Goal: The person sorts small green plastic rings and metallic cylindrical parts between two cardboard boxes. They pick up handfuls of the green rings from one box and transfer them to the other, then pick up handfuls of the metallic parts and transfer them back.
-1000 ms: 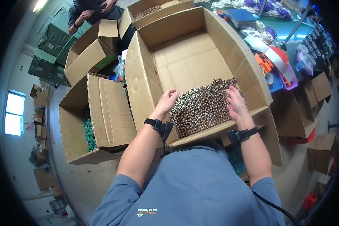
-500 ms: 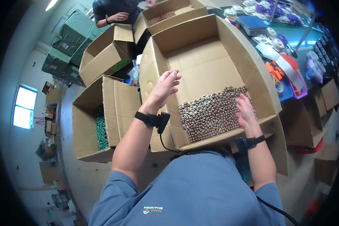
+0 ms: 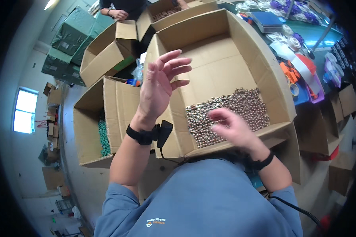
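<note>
A large cardboard box [image 3: 209,28] stands in front of me. A layer of many small brown cylinder-like pieces with pale ends [image 3: 245,104] covers the near part of its floor; the far part shows bare cardboard. My left hand [image 3: 158,85] is raised over the box's left wall, its fingers spread and nothing in them. Over the near part of the pieces is my right hand [image 3: 237,128], slightly blurred. Its thumb and fingers are bent but apart, and I see nothing between them. Each wrist wears a black strap.
At left stands a cardboard box [image 3: 87,134] with green pieces [image 3: 103,138] inside. Farther back are an open box [image 3: 103,55] and another with brown pieces [image 3: 166,14], beside a person [image 3: 124,10]. A table at right carries a blue scale [image 3: 267,19] and a purple tray [image 3: 316,93].
My right hand has moved left from the pieces' right side to above their middle. My left hand has risen and its fingers have spread. The other person's hands have shifted.
</note>
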A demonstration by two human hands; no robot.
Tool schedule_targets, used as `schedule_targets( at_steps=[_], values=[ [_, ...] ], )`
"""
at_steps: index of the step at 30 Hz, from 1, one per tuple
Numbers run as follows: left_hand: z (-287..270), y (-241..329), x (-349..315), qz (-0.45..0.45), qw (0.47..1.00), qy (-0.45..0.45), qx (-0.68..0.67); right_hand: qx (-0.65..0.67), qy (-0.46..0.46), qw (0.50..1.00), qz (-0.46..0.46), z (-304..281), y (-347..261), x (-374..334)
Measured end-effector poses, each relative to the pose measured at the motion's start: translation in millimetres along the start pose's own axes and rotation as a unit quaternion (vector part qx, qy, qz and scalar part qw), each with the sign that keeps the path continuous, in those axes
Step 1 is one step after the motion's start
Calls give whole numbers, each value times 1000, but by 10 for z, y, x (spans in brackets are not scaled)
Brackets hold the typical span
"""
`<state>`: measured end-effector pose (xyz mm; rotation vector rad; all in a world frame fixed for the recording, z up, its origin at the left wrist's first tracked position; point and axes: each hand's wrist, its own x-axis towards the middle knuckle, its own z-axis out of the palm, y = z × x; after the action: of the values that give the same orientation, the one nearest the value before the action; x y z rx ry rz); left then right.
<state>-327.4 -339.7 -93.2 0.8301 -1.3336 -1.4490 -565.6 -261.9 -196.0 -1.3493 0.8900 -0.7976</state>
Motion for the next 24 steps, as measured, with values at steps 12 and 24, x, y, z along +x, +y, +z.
schedule_targets(
  at_steps=[12,24],
  values=[
    [534,-598,344,34,994,-27,100,149,-94,984,-3,575,81,286],
    [402,-828,340,127,914,8,384,37,-36,998,44,235,306,469]
  ],
)
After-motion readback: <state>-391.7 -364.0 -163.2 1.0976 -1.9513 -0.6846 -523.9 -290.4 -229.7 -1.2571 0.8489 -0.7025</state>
